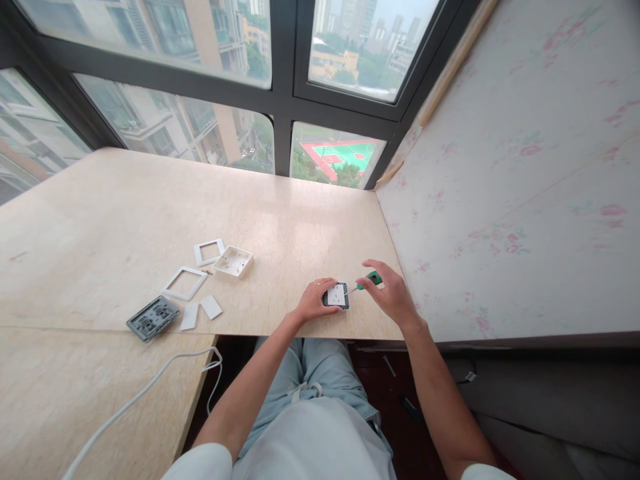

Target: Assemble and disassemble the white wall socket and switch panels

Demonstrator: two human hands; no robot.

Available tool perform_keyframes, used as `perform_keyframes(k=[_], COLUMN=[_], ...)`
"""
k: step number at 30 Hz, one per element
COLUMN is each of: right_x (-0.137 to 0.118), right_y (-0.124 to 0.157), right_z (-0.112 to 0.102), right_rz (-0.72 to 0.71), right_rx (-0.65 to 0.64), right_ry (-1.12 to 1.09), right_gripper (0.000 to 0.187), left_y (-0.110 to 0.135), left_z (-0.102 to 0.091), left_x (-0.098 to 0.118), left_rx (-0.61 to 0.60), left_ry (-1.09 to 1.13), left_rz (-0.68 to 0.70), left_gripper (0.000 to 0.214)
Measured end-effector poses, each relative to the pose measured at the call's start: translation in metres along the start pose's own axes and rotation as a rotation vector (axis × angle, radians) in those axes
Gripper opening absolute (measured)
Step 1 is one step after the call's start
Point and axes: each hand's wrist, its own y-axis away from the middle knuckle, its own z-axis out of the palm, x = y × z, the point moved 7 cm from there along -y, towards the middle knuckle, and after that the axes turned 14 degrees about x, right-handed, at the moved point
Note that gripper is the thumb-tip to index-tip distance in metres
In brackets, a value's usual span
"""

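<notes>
My left hand grips a wall socket with a white slotted face and dark grey edges, which rests near the front edge of the table. Thumb and fingers clasp it from opposite sides. In my right hand is a screwdriver with a green handle, held at a slant between thumb and fingers. Its thin shaft points down and left, and the tip meets the right side of the socket. Whether the tip sits in a screw is too small to tell.
Left on the table lie a white box, a small white frame, a larger white frame, two white plates and a grey socket part. A white cable crosses the lower left. A flowered wall borders the right.
</notes>
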Motion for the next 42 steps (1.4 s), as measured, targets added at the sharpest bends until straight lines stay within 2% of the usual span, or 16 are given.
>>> perform_keyframes(k=[5,8,13,15,19,24,26,28,30,32,34,39,42], right_x=[0.003,0.008,0.009,0.005,0.004,0.012,0.015,0.016,0.013,0.01,0.011,0.017,0.016], right_y=[0.004,0.006,0.002,0.002,0.006,0.011,0.009,0.007,0.005,0.005,0.006,0.009,0.006], right_z=[0.007,0.009,-0.004,-0.005,-0.001,0.005,0.003,-0.003,-0.007,-0.006,-0.002,0.006,0.002], right_rz=[0.045,0.084,0.026,-0.021,-0.006,0.129,0.126,0.073,0.0,-0.047,-0.033,0.12,0.108], right_rx=[-0.103,-0.136,0.08,0.098,0.032,-0.121,-0.093,0.012,0.101,0.12,0.084,-0.095,-0.088], right_ry=[-0.263,-0.328,-0.12,-0.092,-0.154,-0.43,-0.358,-0.183,-0.031,0.008,-0.068,-0.348,-0.3], right_gripper=[0.04,0.036,0.028,0.028,0.037,0.044,0.04,0.034,0.036,0.039,0.041,0.045,0.041], left_y=[0.0,0.0,0.0,0.0,0.0,0.0,0.0,0.0,0.001,0.001,0.002,0.002,0.002], left_z=[-0.001,-0.001,-0.002,-0.002,-0.002,-0.003,-0.003,-0.004,-0.003,-0.003,-0.004,-0.003,-0.003], left_x=[0.0,0.0,0.001,0.002,0.002,0.002,0.003,0.003,0.002,0.001,0.001,0.0,0.0], left_rx=[0.01,0.014,0.015,0.017,0.016,0.007,0.003,-0.005,-0.013,-0.013,-0.006,-0.009,-0.011], left_ry=[0.015,0.012,0.0,0.0,0.003,0.007,0.011,0.011,0.006,-0.001,-0.007,-0.012,-0.01], left_rz=[0.006,0.006,-0.002,-0.002,-0.002,-0.011,-0.013,-0.021,-0.037,-0.051,-0.053,-0.046,-0.048], left_gripper=[0.079,0.079,0.078,0.077,0.078,0.077,0.077,0.077,0.077,0.076,0.076,0.077,0.076])
